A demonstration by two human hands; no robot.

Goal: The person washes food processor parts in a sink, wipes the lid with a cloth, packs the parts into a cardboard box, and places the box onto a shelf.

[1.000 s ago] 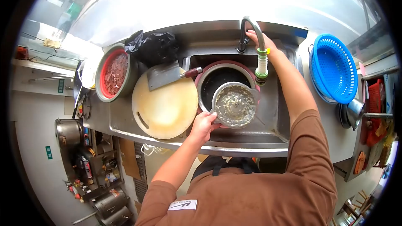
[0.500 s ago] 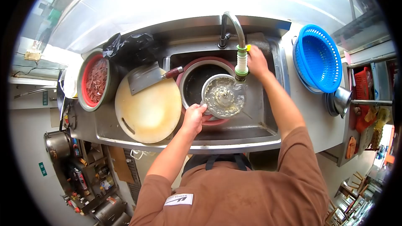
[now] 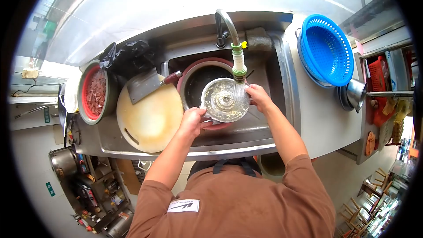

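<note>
A round, clear-looking bowl (image 3: 225, 100) with a central hub and pale bits inside is held over the sink. My left hand (image 3: 192, 122) grips its left rim, and my right hand (image 3: 260, 97) is closed on the right rim. Water runs into the bowl from the green-and-white nozzle of the faucet (image 3: 238, 59). Beneath and behind the bowl, a red-rimmed basin (image 3: 183, 80) with dark contents sits in the sink (image 3: 264, 130).
Left of the basin, a cleaver (image 3: 144, 86) lies on a round cutting board (image 3: 152, 119). Further left are a red basket of meat (image 3: 94, 92) and a black bag (image 3: 132, 55). Blue baskets (image 3: 328, 50) and metal bowls (image 3: 355, 93) stand at the right.
My right hand has come down from the faucet to the bowl's right rim. Water now pours visibly into the bowl. The camera view has shifted slightly.
</note>
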